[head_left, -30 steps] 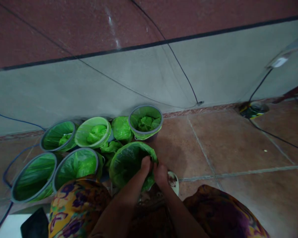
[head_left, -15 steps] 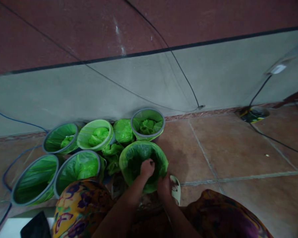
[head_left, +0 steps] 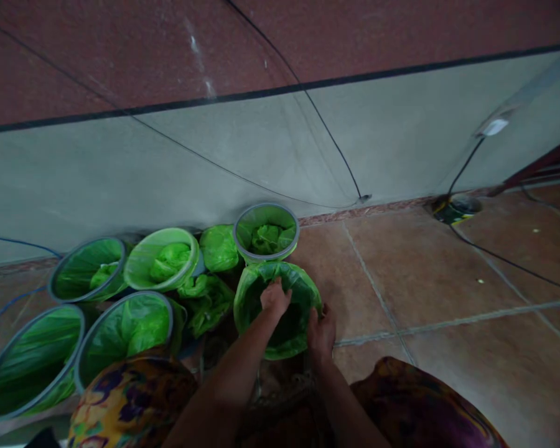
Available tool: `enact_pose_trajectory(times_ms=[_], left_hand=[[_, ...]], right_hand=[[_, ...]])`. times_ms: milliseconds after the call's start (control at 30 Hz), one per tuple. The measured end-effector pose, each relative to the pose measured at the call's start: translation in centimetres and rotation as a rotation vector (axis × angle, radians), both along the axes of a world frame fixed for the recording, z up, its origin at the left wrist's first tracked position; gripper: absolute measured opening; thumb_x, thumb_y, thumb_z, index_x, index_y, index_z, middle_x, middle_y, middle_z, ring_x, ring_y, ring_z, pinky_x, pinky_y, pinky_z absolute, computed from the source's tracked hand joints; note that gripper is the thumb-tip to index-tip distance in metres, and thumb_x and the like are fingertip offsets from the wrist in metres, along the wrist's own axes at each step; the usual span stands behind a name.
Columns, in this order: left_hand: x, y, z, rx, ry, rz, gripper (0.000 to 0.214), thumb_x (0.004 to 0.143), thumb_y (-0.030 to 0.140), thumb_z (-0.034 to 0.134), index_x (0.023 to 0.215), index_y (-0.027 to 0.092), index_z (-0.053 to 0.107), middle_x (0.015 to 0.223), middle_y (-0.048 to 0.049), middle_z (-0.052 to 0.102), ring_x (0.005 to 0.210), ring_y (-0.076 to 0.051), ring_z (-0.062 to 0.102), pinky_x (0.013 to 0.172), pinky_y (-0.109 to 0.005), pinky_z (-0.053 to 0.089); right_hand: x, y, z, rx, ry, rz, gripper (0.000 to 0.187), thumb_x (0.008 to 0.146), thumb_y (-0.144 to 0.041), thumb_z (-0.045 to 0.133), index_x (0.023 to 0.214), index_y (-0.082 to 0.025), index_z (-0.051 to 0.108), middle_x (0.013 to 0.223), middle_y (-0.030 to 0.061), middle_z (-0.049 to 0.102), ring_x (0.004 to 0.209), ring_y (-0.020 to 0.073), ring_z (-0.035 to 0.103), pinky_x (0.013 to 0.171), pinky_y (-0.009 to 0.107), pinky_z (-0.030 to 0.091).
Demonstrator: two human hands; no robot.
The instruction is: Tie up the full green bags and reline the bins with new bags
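Observation:
Between my knees stands a bin lined with a green plastic bag (head_left: 252, 330), its liner folded over the rim. My left hand (head_left: 276, 297) reaches into the mouth of this bin, near the back inner wall, with thumb and fingers apart. At the right side, my right hand (head_left: 322, 333) grips the lined rim, thumb inside and fingers outside. The bottom of the bin is dark. Just behind it is another lined bin with a grey ring (head_left: 267, 231), a crumpled green bag inside.
Several more lined bins, including a pale-rimmed one (head_left: 161, 258) and a large grey-ringed one (head_left: 32, 361), stand to the left. Loose green bags (head_left: 205, 305) lie between them. Cables run down the wall (head_left: 205, 137). A dark container (head_left: 457, 210) sits on the tiled floor at right.
My left hand has moved up toward the back inner wall, and its fingers have spread. My right hand has shifted up along the right rim. The view has turned slightly right.

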State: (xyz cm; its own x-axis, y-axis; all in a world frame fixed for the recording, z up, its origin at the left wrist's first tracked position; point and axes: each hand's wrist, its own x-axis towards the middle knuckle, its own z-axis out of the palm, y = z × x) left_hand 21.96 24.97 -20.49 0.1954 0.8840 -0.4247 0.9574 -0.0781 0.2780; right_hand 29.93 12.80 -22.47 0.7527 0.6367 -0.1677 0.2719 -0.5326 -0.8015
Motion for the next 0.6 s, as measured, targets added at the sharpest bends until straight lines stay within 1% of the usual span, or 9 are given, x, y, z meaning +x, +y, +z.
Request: enact_pose_trajectory(times_ms=[67, 133, 200, 300, 400, 467, 533, 600], left_hand=[[0.3, 0.4, -0.7, -0.019, 0.034, -0.08, 0.038, 0.093, 0.034, 0.045, 0.123, 0.016, 0.061, 0.119, -0.0148, 0.067, 0.114, -0.026, 0.062, 0.095, -0.034, 0.047], [0.4, 0.8, -1.4, -0.057, 0.048, -0.123, 0.033, 0.094, 0.028, 0.042, 0.109, 0.016, 0.069, 0.115, -0.0136, 0.069, 0.112, -0.025, 0.063, 0.094, -0.033, 0.048], [0.4, 1.0, -2.0, -0.092, 0.059, -0.136, 0.032, 0.093, 0.023, 0.042, 0.102, 0.016, 0.072, 0.111, -0.0141, 0.071, 0.109, -0.024, 0.065, 0.092, -0.032, 0.049], [0.6, 1.3, -2.8, -0.128, 0.069, -0.154, 0.031, 0.091, 0.016, 0.043, 0.101, 0.014, 0.073, 0.11, -0.0151, 0.071, 0.109, -0.025, 0.065, 0.092, -0.033, 0.049], [0.9, 1.4, -3.3, -0.164, 0.074, -0.149, 0.031, 0.089, 0.011, 0.044, 0.097, 0.012, 0.073, 0.106, -0.017, 0.072, 0.107, -0.027, 0.066, 0.09, -0.035, 0.05], [0.9, 1.4, -3.0, -0.177, 0.071, -0.135, 0.028, 0.089, 0.015, 0.047, 0.098, 0.011, 0.073, 0.105, -0.0182, 0.072, 0.105, -0.029, 0.067, 0.088, -0.036, 0.051], [0.5, 1.3, -2.2, -0.166, 0.05, -0.13, 0.029, 0.09, 0.022, 0.049, 0.107, 0.013, 0.07, 0.109, -0.0171, 0.071, 0.107, -0.029, 0.066, 0.09, -0.036, 0.05], [-0.6, 1.1, -0.9, -0.071, -0.008, -0.09, 0.033, 0.091, 0.027, 0.048, 0.117, 0.016, 0.065, 0.117, -0.0143, 0.068, 0.11, -0.027, 0.064, 0.094, -0.035, 0.048]], right_hand=[[0.5, 0.9, 0.5, 0.0, -0.022, -0.02, 0.056, 0.091, -0.042, 0.037, 0.13, -0.005, 0.053, 0.116, 0.0216, 0.066, 0.105, 0.0288, 0.062, 0.087, 0.036, 0.047], [0.6, 1.3, 0.7, -0.008, -0.037, -0.02, 0.056, 0.092, -0.04, 0.035, 0.131, -0.004, 0.053, 0.122, 0.0229, 0.063, 0.111, 0.0294, 0.06, 0.092, 0.037, 0.045], [0.5, 1.4, 0.6, -0.025, -0.031, -0.001, 0.055, 0.092, -0.037, 0.033, 0.131, -0.004, 0.054, 0.124, 0.0229, 0.062, 0.114, 0.0299, 0.059, 0.094, 0.039, 0.044], [0.3, 1.1, 0.0, -0.083, -0.007, 0.042, 0.054, 0.092, -0.031, 0.031, 0.132, -0.004, 0.053, 0.121, 0.0218, 0.064, 0.112, 0.0299, 0.06, 0.094, 0.039, 0.044], [0.2, 1.0, -0.4, -0.168, -0.009, 0.072, 0.054, 0.091, -0.027, 0.03, 0.134, -0.003, 0.052, 0.12, 0.0216, 0.065, 0.108, 0.03, 0.063, 0.092, 0.038, 0.045], [0.4, 1.0, -0.3, -0.205, -0.021, 0.084, 0.054, 0.092, -0.027, 0.029, 0.134, -0.003, 0.052, 0.12, 0.0219, 0.065, 0.107, 0.0304, 0.063, 0.09, 0.038, 0.045], [0.6, 1.2, 0.0, -0.188, -0.043, 0.077, 0.054, 0.092, -0.028, 0.03, 0.134, -0.002, 0.051, 0.122, 0.0227, 0.064, 0.11, 0.0308, 0.062, 0.091, 0.038, 0.045], [1.1, 1.9, 0.6, -0.138, -0.085, 0.056, 0.054, 0.093, -0.03, 0.031, 0.134, -0.002, 0.051, 0.123, 0.0231, 0.063, 0.112, 0.0309, 0.06, 0.092, 0.039, 0.045]])
